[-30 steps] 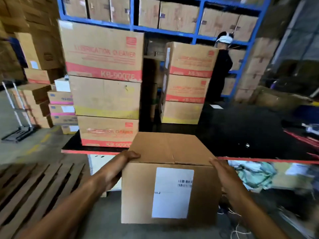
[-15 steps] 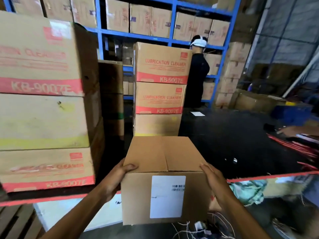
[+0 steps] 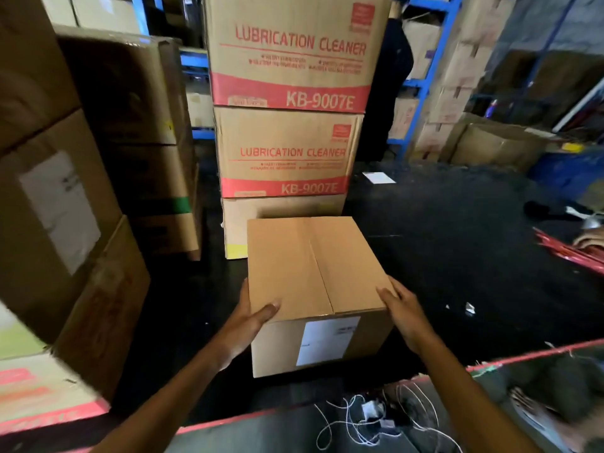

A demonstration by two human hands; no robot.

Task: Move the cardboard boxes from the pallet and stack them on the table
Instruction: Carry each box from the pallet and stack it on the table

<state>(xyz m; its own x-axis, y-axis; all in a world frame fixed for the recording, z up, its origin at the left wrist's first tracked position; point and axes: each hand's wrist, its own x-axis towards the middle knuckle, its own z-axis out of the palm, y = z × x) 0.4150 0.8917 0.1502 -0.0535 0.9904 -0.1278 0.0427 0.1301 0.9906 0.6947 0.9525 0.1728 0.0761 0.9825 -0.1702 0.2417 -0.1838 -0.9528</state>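
Plain box [image 3: 313,273] down on the black table [image 3: 457,256], just at six o'clock of the printed stack [image 3: 287,152]. Left hand [image 3: 251,318] and right hand [image 3: 402,312] clamping near corners, fingers pressed together (thumbs on top). Slide squarely to twelve, flush, before releasing.

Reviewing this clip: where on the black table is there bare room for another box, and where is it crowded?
Free: the wide black table right of the plain box held by the left hand and right hand, out to the red strips, apart from a paper slip. Crowded: the left side, with the Lubrication Cleaner stack behind and the near-left stack.
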